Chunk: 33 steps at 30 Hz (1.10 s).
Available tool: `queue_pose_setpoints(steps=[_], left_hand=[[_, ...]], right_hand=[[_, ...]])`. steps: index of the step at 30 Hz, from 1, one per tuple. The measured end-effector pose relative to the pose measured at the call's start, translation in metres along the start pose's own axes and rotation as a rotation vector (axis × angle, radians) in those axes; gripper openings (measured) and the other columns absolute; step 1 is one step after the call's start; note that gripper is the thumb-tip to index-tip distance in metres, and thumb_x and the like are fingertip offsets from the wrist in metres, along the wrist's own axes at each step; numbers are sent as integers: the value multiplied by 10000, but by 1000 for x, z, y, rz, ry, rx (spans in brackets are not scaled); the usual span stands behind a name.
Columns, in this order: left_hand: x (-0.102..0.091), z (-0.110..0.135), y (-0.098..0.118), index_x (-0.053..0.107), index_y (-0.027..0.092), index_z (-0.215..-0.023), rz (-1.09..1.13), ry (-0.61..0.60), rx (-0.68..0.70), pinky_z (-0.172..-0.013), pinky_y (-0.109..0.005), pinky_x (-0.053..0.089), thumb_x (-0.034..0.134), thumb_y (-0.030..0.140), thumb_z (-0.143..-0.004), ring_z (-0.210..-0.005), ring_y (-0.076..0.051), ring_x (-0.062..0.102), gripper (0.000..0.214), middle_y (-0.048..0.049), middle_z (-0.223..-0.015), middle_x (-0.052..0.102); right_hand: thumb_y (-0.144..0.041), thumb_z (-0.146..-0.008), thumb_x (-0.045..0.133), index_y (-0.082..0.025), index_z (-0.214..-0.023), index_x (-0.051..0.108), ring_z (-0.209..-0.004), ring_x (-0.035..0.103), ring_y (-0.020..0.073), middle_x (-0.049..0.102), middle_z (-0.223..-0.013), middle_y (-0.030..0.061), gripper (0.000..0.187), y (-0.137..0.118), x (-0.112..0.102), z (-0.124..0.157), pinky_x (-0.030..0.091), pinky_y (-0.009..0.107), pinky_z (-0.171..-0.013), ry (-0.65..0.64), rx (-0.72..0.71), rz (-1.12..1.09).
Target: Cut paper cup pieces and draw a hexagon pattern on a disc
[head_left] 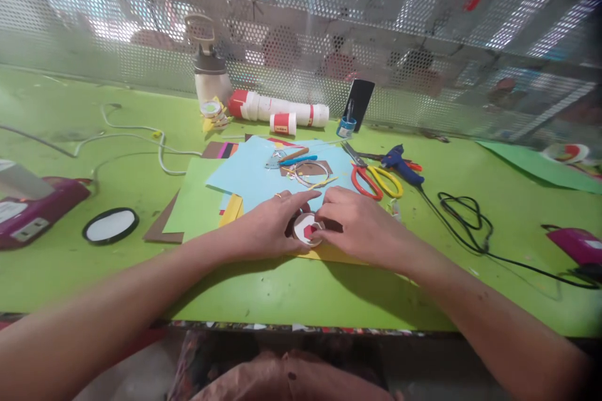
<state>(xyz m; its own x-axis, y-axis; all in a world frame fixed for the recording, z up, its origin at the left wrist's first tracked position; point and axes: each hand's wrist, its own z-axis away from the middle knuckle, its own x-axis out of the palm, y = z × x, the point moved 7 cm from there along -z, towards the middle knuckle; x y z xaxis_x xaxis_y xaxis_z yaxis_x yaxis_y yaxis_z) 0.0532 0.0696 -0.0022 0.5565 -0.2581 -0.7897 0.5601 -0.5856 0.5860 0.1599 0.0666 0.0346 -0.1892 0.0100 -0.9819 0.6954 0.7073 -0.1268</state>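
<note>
My left hand point(266, 225) is curled around the side of a small round white piece with a raised rim point(301, 223), perhaps the end of a paper cup. On its face lies a small red paper piece point(309, 232), under the fingertips of my right hand point(360, 222). The right thumb and fingers are pinched together at that red piece. Both hands rest over yellow paper point(336, 255) near the front of the table. Part of the white piece's rim is hidden by my fingers.
Light-blue paper point(244, 166) holds a blue pen point(298, 160) and a wire ring point(324, 174). Red-and-yellow-handled scissors point(367, 182) and a blue glue gun point(399, 163) with a trailing cord lie right. Behind are a white tube point(282, 106), a red-banded cup point(283, 123) and a bottle point(210, 78).
</note>
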Motion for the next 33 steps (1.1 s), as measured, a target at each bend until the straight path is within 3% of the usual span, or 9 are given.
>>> queue_pose_setpoints(steps=[8, 24, 29, 33], left_hand=[[2, 2, 3, 315, 202, -1431, -1, 0, 6, -855, -419, 470, 657, 366, -793, -1056, -281, 554, 742, -122, -1188, 606], [0, 3, 7, 338, 176, -1417, -32, -11, 2, -880, -396, 470, 635, 332, -824, -1083, -274, 559, 681, -117, -1193, 610], [1, 3, 6, 327, 176, -1419, -49, -35, 3, -885, -389, 467, 623, 333, -833, -1099, -274, 551, 675, -106, -1157, 619], [2, 3, 4, 312, 194, -1430, -50, -39, -17, -874, -381, 471, 620, 369, -837, -1100, -270, 554, 691, -114, -1201, 598]], right_hand=[[-203, -865, 636, -135, -775, 687, -809, 546, 196, 591, -832, 64, 124, -6, 13, 4, 388, 315, -664, -35, -55, -9], [-179, -865, 633, -134, -757, 663, -750, 531, 180, 564, -766, 42, 121, 0, 19, 6, 361, 299, -633, 23, 12, -96], [-194, -869, 637, -134, -751, 664, -717, 522, 165, 551, -761, 36, 135, 1, 13, 7, 376, 289, -622, 40, 32, -142], [-217, -876, 636, -151, -766, 673, -685, 515, 150, 541, -747, 25, 133, 9, -5, 11, 391, 281, -620, 127, 35, -213]])
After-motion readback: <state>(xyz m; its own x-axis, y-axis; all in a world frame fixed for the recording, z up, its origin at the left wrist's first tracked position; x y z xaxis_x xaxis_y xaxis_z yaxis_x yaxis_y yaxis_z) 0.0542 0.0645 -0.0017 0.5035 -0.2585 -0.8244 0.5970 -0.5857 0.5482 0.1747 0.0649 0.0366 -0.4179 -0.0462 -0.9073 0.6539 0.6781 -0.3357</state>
